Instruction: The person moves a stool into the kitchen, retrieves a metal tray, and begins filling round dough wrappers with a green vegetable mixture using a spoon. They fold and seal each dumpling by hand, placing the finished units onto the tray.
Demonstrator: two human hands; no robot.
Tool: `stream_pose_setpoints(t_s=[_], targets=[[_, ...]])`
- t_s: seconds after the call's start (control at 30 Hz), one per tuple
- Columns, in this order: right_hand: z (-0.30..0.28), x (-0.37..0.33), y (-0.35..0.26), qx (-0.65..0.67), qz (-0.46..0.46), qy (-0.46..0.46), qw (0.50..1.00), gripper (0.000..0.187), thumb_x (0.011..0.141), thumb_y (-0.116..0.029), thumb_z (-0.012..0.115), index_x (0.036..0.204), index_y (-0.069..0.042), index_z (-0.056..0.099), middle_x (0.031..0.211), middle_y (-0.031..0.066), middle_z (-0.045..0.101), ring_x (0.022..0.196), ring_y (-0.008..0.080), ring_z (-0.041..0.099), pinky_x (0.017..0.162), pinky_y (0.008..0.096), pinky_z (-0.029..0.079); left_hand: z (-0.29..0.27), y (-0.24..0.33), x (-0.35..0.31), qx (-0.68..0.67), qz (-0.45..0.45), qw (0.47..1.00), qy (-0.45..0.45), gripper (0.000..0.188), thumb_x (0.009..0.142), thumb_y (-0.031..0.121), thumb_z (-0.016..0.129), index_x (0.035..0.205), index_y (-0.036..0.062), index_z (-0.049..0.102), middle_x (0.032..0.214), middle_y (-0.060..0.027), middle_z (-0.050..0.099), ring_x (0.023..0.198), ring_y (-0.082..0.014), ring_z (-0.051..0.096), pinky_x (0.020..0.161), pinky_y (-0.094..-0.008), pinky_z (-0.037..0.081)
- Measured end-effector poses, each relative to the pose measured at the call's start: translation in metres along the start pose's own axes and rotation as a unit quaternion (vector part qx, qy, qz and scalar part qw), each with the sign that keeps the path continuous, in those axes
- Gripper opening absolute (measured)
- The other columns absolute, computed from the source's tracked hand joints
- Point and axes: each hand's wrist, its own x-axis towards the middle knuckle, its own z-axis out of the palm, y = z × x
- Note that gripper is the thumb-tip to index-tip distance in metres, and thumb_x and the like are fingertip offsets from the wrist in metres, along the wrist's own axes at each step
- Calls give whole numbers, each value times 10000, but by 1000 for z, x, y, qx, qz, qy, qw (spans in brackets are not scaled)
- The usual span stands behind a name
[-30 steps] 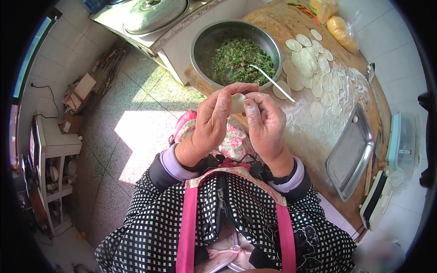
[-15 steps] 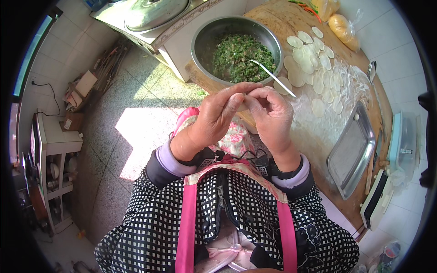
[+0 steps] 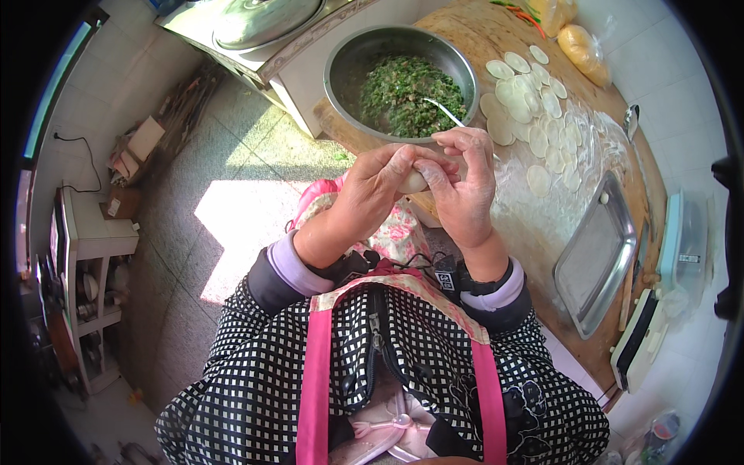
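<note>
My left hand (image 3: 370,190) and my right hand (image 3: 467,190) meet in front of my chest, both dusted with flour. Between their thumbs and fingers is a pale dumpling (image 3: 415,183), mostly covered by the hands. Just beyond them a large steel bowl (image 3: 335,87) contains green chopped filling (image 3: 407,93). A white-handled spoon (image 3: 443,110) rests in it, its lower handle hidden behind my right hand. Thin round dough wrappers (image 3: 515,97) lie overlapping on the floury wooden board (image 3: 457,35), to the right of the bowl.
A steel tray (image 3: 593,263) lies on the right of the board, with one small pale lump at its far end. Yellow bagged food (image 3: 583,54) and orange peppers (image 3: 530,17) sit at the far right. A lidded pot (image 3: 267,22) stands on the far-left stove.
The pinched fingers have shifted on the dumpling, and more of its pale underside shows. My right fingers have lifted and spread somewhat, now covering the spoon's lower handle.
</note>
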Motion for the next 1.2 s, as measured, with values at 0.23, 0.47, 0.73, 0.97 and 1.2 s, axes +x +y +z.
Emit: stream_pose_setpoints(t_s=[0.23,0.47,0.73,0.97,1.2], targets=[[-4,-15,3,132,109,-100,980,242,911,-227,596,976,6,584,789,32,585,692,74,535,605,219,445,7,4,-1,140,-39,988,48,374,994,258,404,1108,-79,519,1041,-150,606,950,-202,610,843,-312,503],[-4,-23,7,242,222,-78,941,232,936,-197,557,1001,23,589,823,3,602,729,43,548,647,178,457,14,13,-2,-176,-112,978,27,419,996,269,386,1163,-102,483,1086,-193,581,1025,-254,592,930,-377,479],[-8,-24,6,287,251,-97,919,184,931,-159,560,983,14,597,797,-4,608,717,29,547,602,175,456,12,7,-5,-4,-72,997,-10,462,1008,293,322,1174,-113,468,1116,-197,570,1056,-256,576,934,-363,479],[-11,-25,-2,110,129,-106,980,125,917,-111,552,937,6,593,688,54,608,603,65,566,517,237,454,17,4,-7,205,-34,978,35,423,1017,278,322,978,-63,568,912,-116,632,830,-149,607,761,-257,497],[-11,-31,-2,43,64,-56,995,181,887,-148,555,766,-21,511,608,165,539,523,350,538,465,370,414,24,-6,-8,141,-38,985,88,356,1016,241,339,859,9,558,789,-56,608,668,-84,556,621,-213,466]])
